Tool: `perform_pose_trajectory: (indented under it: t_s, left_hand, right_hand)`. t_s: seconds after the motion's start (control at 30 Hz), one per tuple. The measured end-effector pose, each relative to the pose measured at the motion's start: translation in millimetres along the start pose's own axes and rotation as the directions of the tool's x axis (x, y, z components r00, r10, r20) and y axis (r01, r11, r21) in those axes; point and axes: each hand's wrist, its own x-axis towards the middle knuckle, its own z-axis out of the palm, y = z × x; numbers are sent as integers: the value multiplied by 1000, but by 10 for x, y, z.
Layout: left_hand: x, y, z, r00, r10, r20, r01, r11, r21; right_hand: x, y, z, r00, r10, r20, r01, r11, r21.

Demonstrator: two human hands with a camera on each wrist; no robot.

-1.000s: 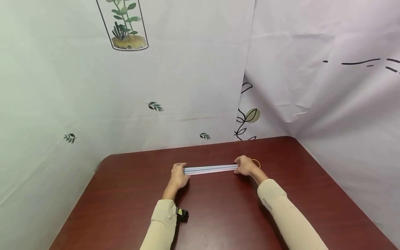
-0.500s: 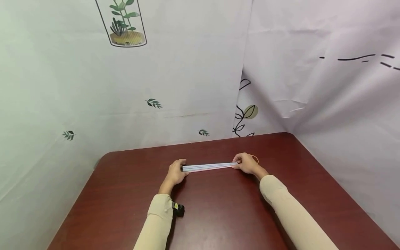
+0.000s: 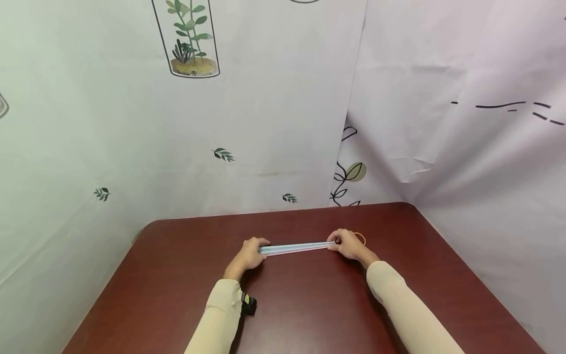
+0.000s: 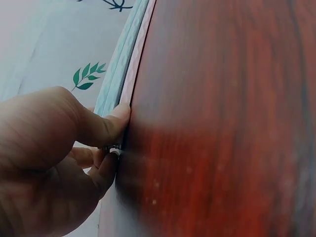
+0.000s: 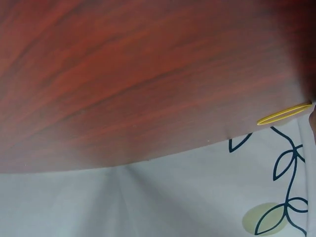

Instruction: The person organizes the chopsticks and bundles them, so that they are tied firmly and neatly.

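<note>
A slim bundle of pale blue-green and pink sticks, like chopsticks [image 3: 294, 248], lies level between my two hands near the table's far side. It narrows toward the right. My left hand [image 3: 249, 253] pinches the wider left end; in the left wrist view the thumb [image 4: 111, 126] presses along the sticks, with the other fingers curled beneath. At the thin right end, my right hand [image 3: 349, 243] pinches the tips between thumb and fingers. A yellow rubber band [image 3: 364, 238] lies just behind the right hand. The right wrist view barely catches that hand at its edge.
The dark red wooden table [image 3: 305, 305] has a rounded far edge close beyond the hands. White cloth sheets [image 3: 274, 118] printed with leaves and plants hang behind and along both sides. A small black device [image 3: 249, 305] is strapped at the left wrist.
Both hands keep hold of the chopsticks and shift only slightly. The right fingers have drawn into a tighter pinch at the tips, and the sticks look closer together. The head view has tilted a little.
</note>
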Motion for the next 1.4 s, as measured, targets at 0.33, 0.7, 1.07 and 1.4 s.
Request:
perform_pose_trajectory:
  t_s: [0.33,0.7,1.07,1.4]
  left_hand:
    - [-62,30,46,998,-55,1,55,998,-2]
    - [-81,36,15,997,-53,63,49,997,62]
    - [60,99,-150,995,-89,53,83,992,96]
    - [-1,70,-100,994,-91,67,85,993,83]
  right_hand:
    - [-66,16,34,999,20,-28,-18,999,47]
    - [-74,51,42,1000,-9,-25,11,996,88]
    - [87,-27,-72,1000,-14,-19,15,999,52]
    - [40,31,-45,999,-50,21,49,998,50]
